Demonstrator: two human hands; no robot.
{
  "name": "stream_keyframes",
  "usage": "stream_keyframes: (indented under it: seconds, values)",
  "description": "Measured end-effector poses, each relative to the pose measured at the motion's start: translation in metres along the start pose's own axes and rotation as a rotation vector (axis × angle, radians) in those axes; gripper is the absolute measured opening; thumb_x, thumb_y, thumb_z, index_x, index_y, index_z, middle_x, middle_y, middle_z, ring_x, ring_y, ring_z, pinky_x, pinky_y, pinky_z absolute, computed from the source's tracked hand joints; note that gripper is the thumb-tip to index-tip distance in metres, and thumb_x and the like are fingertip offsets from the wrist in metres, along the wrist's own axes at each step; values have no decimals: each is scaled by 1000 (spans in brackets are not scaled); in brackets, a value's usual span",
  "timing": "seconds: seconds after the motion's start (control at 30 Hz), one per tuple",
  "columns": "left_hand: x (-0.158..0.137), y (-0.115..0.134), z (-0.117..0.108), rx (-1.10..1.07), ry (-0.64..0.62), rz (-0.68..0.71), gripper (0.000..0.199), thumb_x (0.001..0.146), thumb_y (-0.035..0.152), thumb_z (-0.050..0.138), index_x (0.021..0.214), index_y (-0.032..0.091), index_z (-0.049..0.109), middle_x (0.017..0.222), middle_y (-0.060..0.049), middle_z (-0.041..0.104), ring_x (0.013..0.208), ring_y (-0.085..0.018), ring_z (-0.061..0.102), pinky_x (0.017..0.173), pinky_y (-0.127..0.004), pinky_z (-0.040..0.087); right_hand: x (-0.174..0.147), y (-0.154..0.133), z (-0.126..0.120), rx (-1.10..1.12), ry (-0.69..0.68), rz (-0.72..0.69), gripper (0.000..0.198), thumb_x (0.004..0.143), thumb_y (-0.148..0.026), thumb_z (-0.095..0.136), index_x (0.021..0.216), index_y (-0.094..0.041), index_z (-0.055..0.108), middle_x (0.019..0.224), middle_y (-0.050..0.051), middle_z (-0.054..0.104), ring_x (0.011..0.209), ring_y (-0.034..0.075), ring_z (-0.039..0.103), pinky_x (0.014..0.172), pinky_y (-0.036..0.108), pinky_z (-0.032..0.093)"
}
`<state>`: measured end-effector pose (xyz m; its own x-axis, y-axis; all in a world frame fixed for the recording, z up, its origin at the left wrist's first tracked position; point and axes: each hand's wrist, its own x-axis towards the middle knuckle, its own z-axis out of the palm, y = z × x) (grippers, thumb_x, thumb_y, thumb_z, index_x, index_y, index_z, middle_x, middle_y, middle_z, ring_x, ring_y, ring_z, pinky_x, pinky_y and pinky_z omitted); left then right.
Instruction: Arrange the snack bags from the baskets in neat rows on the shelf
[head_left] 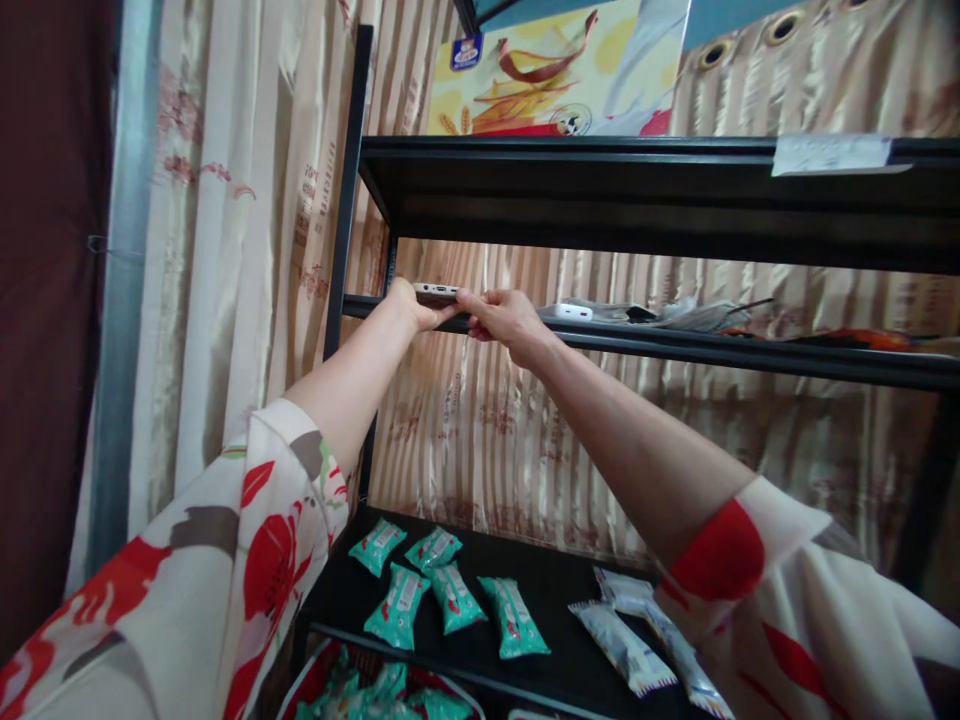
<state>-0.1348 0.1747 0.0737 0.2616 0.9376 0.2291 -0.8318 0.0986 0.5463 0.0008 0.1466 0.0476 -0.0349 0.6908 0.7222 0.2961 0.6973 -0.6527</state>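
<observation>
A smartphone (437, 292) lies level at the front of the middle shelf, its end with the charging port facing me. My left hand (415, 305) is closed round its left side and underside. At its right corner, the fingers of my right hand (506, 318) pinch the edge. Both arms stretch forward at about shelf height. Just right of my right hand, a white device with ports (574, 312) rests on the same shelf, apart from the hand.
Green snack packets (405, 605) and silver-white packets (622, 645) lie on the lower black shelf. Below is a red basket (304, 685) of green packets. The upper shelf (637, 150) carries a yellow box (555, 75). Curtains (247, 200) hang at the left and behind.
</observation>
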Motion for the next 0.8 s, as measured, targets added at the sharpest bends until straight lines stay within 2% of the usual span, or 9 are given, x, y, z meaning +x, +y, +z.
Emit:
stream_keyframes:
  seconds: [0.27, 0.43, 0.53, 0.7, 0.8]
  values:
    - [18, 17, -15, 48, 51, 34, 51, 92, 35, 24, 126, 4, 46, 115, -21, 55, 110, -35, 54, 79, -48, 52, 19, 11, 18, -64, 2, -92, 36, 73, -42, 71, 58, -18, 49, 41, -4, 48, 39, 8, 50, 39, 18, 43]
    - [18, 18, -17, 151, 46, 88, 63, 94, 41, 14, 121, -6, 47, 121, -24, 53, 114, -36, 51, 85, -48, 48, 27, 15, 27, -166, 53, -43, 38, 79, -44, 64, 59, -15, 50, 49, -2, 52, 48, 7, 55, 44, 16, 44]
    - [14, 15, -19, 239, 45, 129, 65, 95, 40, 12, 121, -11, 43, 127, -26, 48, 115, -36, 49, 88, -48, 45, 30, 19, 32, -280, 80, -14, 41, 86, -43, 51, 59, -13, 50, 55, -2, 54, 49, 3, 54, 50, 13, 43]
    - [18, 14, -24, 370, 88, 101, 77, 91, 42, 8, 114, -26, 37, 127, -34, 40, 116, -45, 42, 85, -50, 42, 39, 26, 38, -377, 123, 15, 35, 85, -41, 54, 63, -14, 51, 53, -2, 52, 45, 5, 52, 47, 16, 45]
    - [27, 15, -27, 500, 133, 109, 81, 89, 41, -2, 112, -25, 39, 121, -30, 44, 108, -43, 49, 71, -45, 45, 48, 29, 41, -399, 98, 64, 37, 86, -44, 49, 68, -12, 49, 66, 1, 57, 61, 9, 62, 58, 20, 50]
